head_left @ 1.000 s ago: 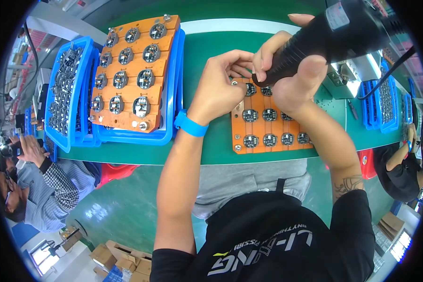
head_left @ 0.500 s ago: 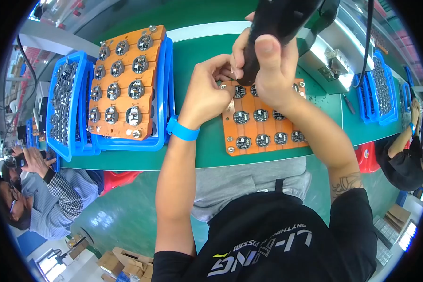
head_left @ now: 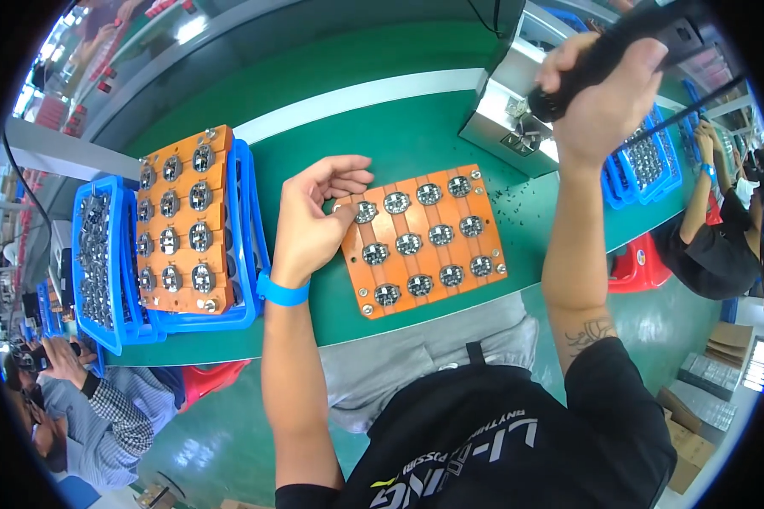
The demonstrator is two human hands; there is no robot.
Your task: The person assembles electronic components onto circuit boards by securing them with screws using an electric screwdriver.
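My right hand (head_left: 607,106) is wrapped around a black handheld power tool, which looks like an electric screwdriver (head_left: 573,81). The tool's lower end is over a silver metal box (head_left: 505,114) that looks like a screw feeder. On the green bench lies an orange fixture plate (head_left: 390,229) with rows of round small circuit boards (head_left: 408,244) set in it. My left hand (head_left: 314,216), with a blue band at the wrist, is at the plate's far left corner. Its thumb touches the corner, and the fingers are apart and slightly bent.
At left, a second filled orange plate (head_left: 185,208) rests on stacked blue trays (head_left: 250,246). Beside it stands a blue bin (head_left: 102,263) of small parts. Dark bits (head_left: 514,199) lie near the silver box. More blue trays (head_left: 645,165) and co-workers are at the sides.
My right hand has carried the power tool from above the plate to the right, over the silver box. My left hand stays at the plate's corner, its fingers loosened. The head view has shifted.
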